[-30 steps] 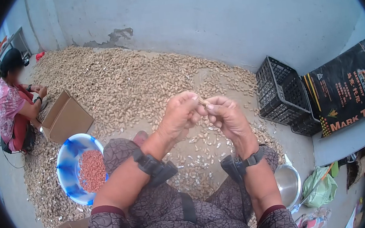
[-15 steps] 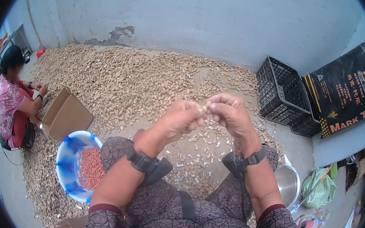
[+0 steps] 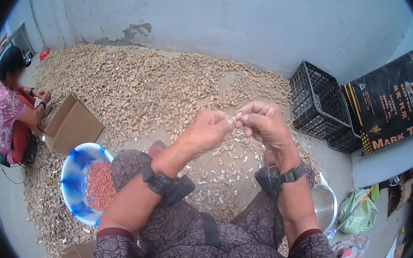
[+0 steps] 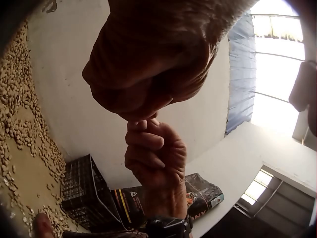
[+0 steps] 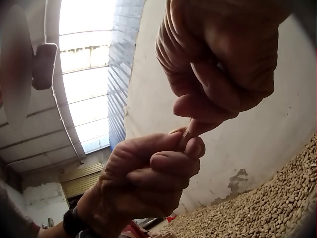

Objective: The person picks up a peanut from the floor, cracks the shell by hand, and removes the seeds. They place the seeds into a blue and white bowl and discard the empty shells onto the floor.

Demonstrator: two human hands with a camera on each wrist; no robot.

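Observation:
Both hands are raised in front of me over my knees, fingertips together. My left hand [image 3: 227, 124] and right hand [image 3: 243, 120] pinch one small pale peanut [image 3: 237, 117] between thumbs and forefingers. In the right wrist view the peanut [image 5: 190, 130] shows as a tan sliver between the right hand [image 5: 223, 64] above and the left hand [image 5: 143, 178] below. The left wrist view shows the left hand [image 4: 148, 69] close up, with the right hand's [image 4: 156, 158] curled fingers under it; the peanut is hidden there.
A wide pile of unshelled peanuts [image 3: 153, 89] covers the floor ahead. A blue bowl [image 3: 70, 164] of red kernels stands at my left knee, near a cardboard box [image 3: 74, 124] and a seated person [image 3: 11, 118]. Black crates [image 3: 315, 101], a printed sack [image 3: 393, 101] and a metal bowl [image 3: 326, 207] are on the right.
The hands have stayed joined on the peanut and shifted slightly right. The peanut end that stuck up a second ago is now tucked between the fingertips.

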